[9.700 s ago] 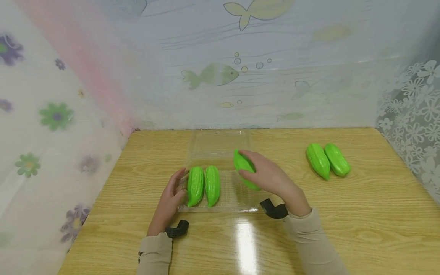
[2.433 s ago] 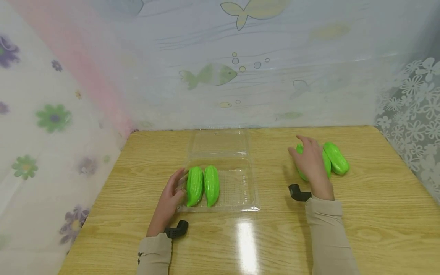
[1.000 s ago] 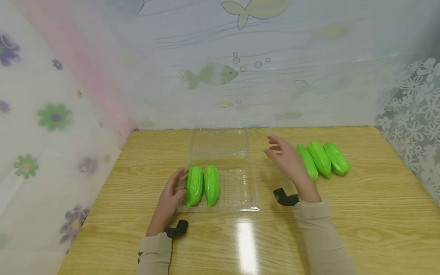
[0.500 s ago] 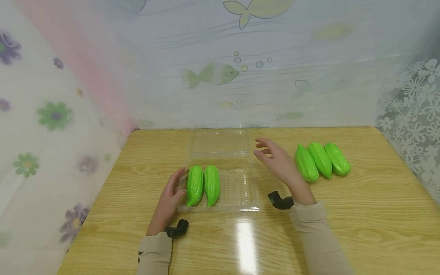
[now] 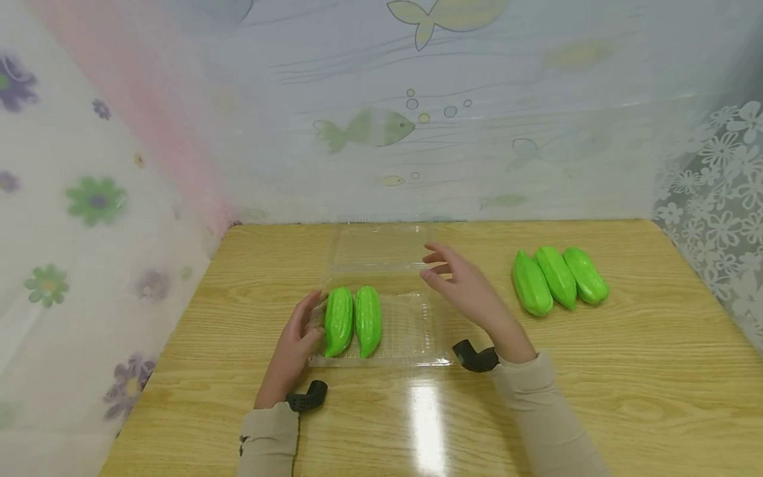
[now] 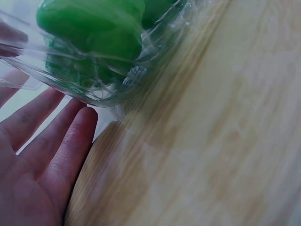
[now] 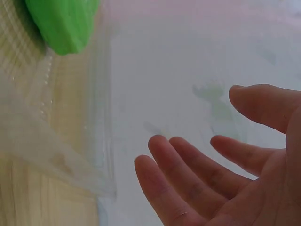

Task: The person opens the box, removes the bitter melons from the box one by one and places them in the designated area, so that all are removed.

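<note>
On the wooden table stands a clear plastic clamshell box with its lid folded back. Two bright green ridged gourds lie side by side in its left half. My left hand rests at the box's left side. In the left wrist view the fingers are fairly straight, tips at the plastic edge below a green gourd. Above the box's right side hovers my right hand, holding nothing. The right wrist view shows its fingers loosely bent and thumb apart, near the plastic.
Farther right, a leaning row of smoother green gourds lies on the table. The open lid reaches almost to the wall sheet with fish pictures. A flowered sheet hangs on the left.
Earlier my right hand held a smoother gourd over the box; that gourd now lies leftmost in the right-hand row. The hand has since moved left, back to the box. The left hand stayed put.
</note>
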`<state>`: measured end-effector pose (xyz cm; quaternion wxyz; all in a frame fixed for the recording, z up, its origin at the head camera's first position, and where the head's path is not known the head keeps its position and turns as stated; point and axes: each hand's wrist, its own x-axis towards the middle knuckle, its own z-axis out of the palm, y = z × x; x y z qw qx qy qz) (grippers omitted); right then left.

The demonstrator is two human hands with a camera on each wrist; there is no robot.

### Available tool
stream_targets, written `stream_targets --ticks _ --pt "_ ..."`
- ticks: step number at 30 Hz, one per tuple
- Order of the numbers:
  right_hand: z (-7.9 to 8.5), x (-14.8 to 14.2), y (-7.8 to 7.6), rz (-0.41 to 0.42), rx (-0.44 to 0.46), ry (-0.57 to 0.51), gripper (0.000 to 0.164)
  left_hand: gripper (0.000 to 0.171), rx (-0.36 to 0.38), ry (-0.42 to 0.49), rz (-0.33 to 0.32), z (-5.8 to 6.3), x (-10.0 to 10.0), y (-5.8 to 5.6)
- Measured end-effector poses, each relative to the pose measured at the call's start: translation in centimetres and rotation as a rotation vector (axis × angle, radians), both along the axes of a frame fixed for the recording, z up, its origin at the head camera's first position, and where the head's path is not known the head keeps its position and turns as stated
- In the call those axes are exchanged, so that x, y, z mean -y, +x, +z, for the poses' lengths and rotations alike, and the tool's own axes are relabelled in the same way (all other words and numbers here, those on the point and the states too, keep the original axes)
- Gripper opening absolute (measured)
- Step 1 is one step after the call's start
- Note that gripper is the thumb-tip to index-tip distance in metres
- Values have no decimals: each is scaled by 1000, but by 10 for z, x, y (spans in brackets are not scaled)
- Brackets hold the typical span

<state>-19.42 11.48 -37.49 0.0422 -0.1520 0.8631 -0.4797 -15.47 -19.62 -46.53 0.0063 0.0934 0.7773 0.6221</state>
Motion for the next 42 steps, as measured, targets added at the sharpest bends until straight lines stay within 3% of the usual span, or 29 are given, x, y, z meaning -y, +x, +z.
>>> stream_targets --ticks 8,15,25,35,42 --pt "-2 14 4 68 -32 -2 58 64 -11 -18 5 1 0 0" --pt "-3 26 11 86 -29 -11 51 64 -13 -25 -27 1 2 0" --pt "-11 43 13 111 -62 1 48 65 -5 -4 -4 1 1 0" --pt "-13 59 21 150 -28 -20 46 65 8 -10 -16 2 1 1" --pt "-16 68 28 166 -55 54 52 65 9 -7 -26 4 1 1"
